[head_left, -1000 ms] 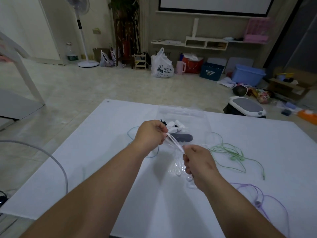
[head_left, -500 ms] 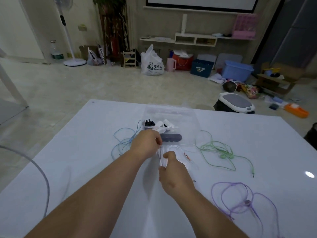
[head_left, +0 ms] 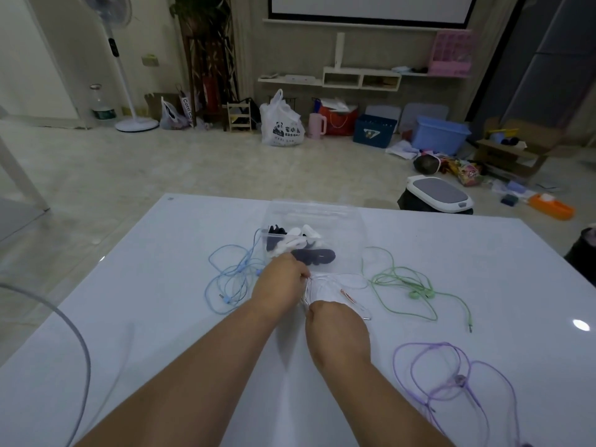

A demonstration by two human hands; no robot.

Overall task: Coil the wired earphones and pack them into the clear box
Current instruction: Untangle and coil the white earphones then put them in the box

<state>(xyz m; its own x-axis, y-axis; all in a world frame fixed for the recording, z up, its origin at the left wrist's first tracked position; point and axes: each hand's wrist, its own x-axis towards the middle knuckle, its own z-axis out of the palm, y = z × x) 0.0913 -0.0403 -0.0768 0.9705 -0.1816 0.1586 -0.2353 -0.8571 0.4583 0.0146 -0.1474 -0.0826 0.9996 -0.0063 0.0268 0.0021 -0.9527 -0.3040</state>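
Observation:
White wired earphones (head_left: pixel 335 287) lie in loose loops on the white table (head_left: pixel 161 285), just in front of the clear box (head_left: pixel 314 214). My left hand (head_left: pixel 283 282) pinches the white cable at its upper end. Close below it, my right hand (head_left: pixel 335 330) grips the same cable bundle. The clear box holds black and white coiled items. Both hands hover low over the table in front of the box.
Blue earphones (head_left: pixel 232 279) sprawl left of the box, green earphones (head_left: pixel 409 285) to its right, purple earphones (head_left: pixel 451 382) at the near right. A grey cable (head_left: pixel 77 333) arcs over the table's left edge. The floor beyond is cluttered with bags and bins.
My right hand has moved up and left, close under my left hand, and the stretched white cable has slackened into loops on the table. The camera has tilted down.

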